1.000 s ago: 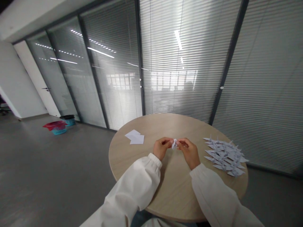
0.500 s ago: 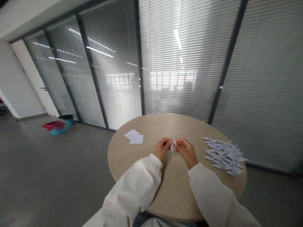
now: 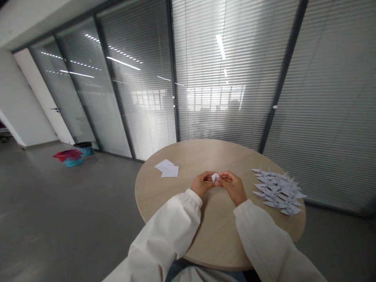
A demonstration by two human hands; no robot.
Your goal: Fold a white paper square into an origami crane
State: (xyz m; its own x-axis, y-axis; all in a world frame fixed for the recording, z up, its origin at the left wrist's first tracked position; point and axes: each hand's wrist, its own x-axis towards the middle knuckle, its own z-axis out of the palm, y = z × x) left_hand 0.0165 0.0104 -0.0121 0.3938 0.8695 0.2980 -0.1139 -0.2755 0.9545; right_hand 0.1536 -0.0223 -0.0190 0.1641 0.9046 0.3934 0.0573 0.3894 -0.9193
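Head view: your left hand (image 3: 202, 185) and your right hand (image 3: 234, 187) are raised just above the round light-wood table (image 3: 217, 239), close together near its centre. Between them you hold a small folded white paper piece (image 3: 215, 177). Both grips are pinching: the fingers (image 3: 209, 176) of each hand are curled inward and pressed toward the paper from opposite sides. The piece sits at the meeting point of your fingertips, upright and slightly clear of the tabletop. Its exact fold shape is too small to read, and you cannot tell from this view which fingers carry the load.

The cuffs of your white sleeves (image 3: 190, 197) are gathered at both wrists, and your forearms rest toward the near edge of the table.

To the left of your hands, well apart from them, lie loose white paper sheets (image 3: 167, 169), overlapping one another flat on the tabletop. To the right, near the far-right edge, lies a spread pile of folded paper cranes (image 3: 277, 192), their pointed tips overlapping.

Beyond the table stands a glass partition with slatted blinds (image 3: 223, 98). On the grey floor (image 3: 64, 219) at the left, a teal basket with red material on top (image 3: 68, 157) stands just beside a black-rimmed bin (image 3: 84, 147).
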